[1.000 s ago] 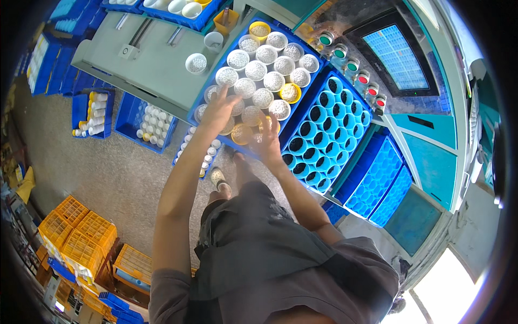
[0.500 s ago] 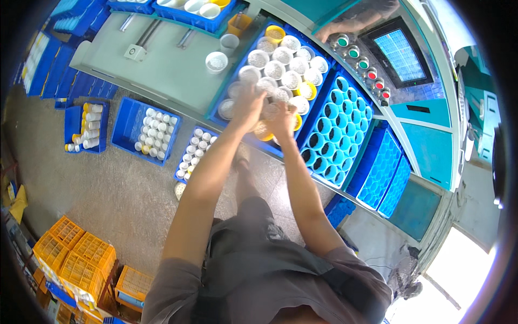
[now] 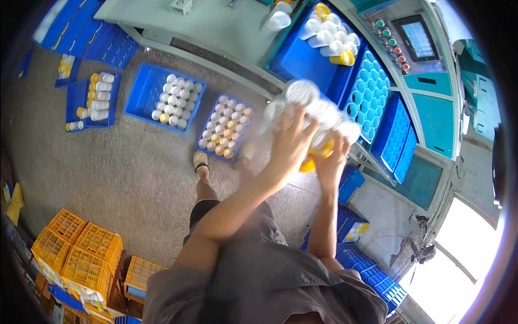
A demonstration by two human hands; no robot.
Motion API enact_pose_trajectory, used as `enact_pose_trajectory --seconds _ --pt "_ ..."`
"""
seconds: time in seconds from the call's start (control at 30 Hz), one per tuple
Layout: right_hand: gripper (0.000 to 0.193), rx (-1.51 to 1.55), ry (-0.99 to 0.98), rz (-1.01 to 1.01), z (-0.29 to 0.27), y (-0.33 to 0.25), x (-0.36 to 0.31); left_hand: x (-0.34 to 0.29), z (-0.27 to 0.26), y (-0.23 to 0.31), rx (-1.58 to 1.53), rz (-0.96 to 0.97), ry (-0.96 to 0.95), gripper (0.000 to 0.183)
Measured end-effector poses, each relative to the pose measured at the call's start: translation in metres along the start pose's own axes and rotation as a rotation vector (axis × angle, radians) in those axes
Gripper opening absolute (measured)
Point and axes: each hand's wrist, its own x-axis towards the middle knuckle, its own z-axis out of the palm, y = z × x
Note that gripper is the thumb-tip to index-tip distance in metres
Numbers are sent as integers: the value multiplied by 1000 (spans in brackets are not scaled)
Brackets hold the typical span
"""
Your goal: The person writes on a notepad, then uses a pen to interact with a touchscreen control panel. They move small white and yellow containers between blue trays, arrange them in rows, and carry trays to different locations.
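A blurred cluster of white cups (image 3: 324, 112), with yellow ones at its near edge, is off the bench and held between my two hands. My left hand (image 3: 291, 141) presses on the cluster's near left side, fingers spread along the cups. Around the near right side, by a yellow cup (image 3: 307, 164), my right hand (image 3: 331, 157) is closed. Beyond them is a blue crate (image 3: 307, 59) with bare floor in its near part. White and yellow cups (image 3: 329, 35) fill its far end, some leaning. What the held cups contain is smeared by motion.
Right of the crate stands a tray of light-blue tubes (image 3: 368, 89), below a control panel (image 3: 396, 46). On the floor are a crate of capped containers (image 3: 175, 102), another blue tray (image 3: 225, 127) of them, and stacked yellow crates (image 3: 89, 251) at lower left.
Both hands have lifted several cups out of the blue crate and brought them nearer, over the floor. The crate's near part is now bare. My view has turned and shifted.
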Motion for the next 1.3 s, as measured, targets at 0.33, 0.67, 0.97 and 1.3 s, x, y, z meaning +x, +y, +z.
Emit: enact_pose_trajectory --seconds 0.33,0.67,0.97,1.3 --pt "69 801 -499 610 402 143 -198 -217 162 -298 112 -522 -595 58" --pt "77 30 -447 259 637 250 -228 -301 314 -525 142 -336 -455 55" --pt "89 9 -612 283 614 217 -212 -304 311 -513 57 -406 -639 81" --pt "60 47 -677 425 399 135 -162 -245 226 -372 101 -431 -916 63"
